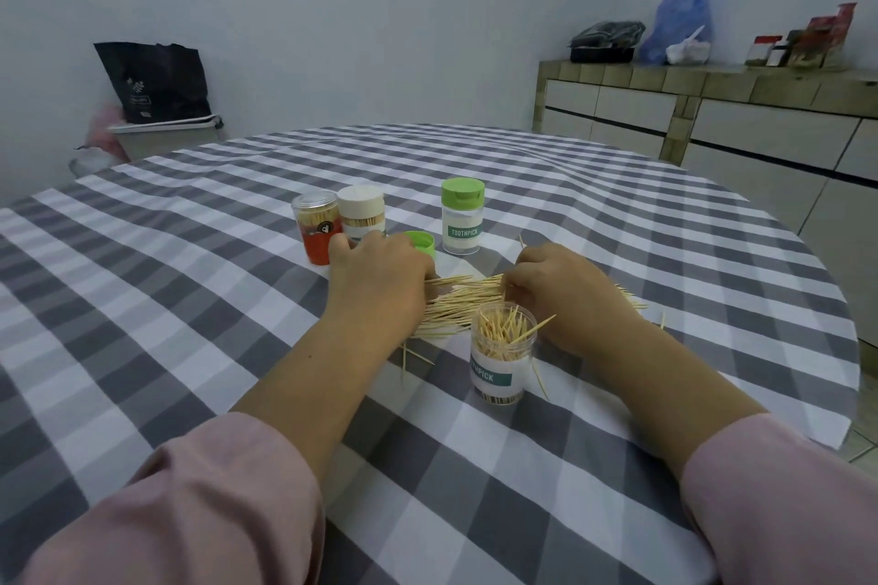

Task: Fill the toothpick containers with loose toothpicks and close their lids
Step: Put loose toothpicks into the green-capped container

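Observation:
Loose toothpicks (pixel 456 304) lie in a pile on the checked tablecloth between my hands. My left hand (pixel 375 280) lies palm down over the pile's left end, its fingertips bent down out of sight. My right hand (pixel 565 295) has curled fingers and pinches a bunch of toothpicks at the pile's right side. In front of the pile stands an open clear container (pixel 501 354), partly filled with upright toothpicks. Its green lid (pixel 420 243) lies just beyond my left hand. Behind stand three closed containers: a green-lidded one (pixel 462 216), a white-lidded one (pixel 362 211) and a red one (pixel 317 228).
Stray toothpicks (pixel 541 382) lie around the open container. The round table's edge (pixel 807 252) curves away on the right, with a tiled counter (pixel 712 81) holding bags and jars beyond it. A bin with a black bag (pixel 157 86) stands at the far left.

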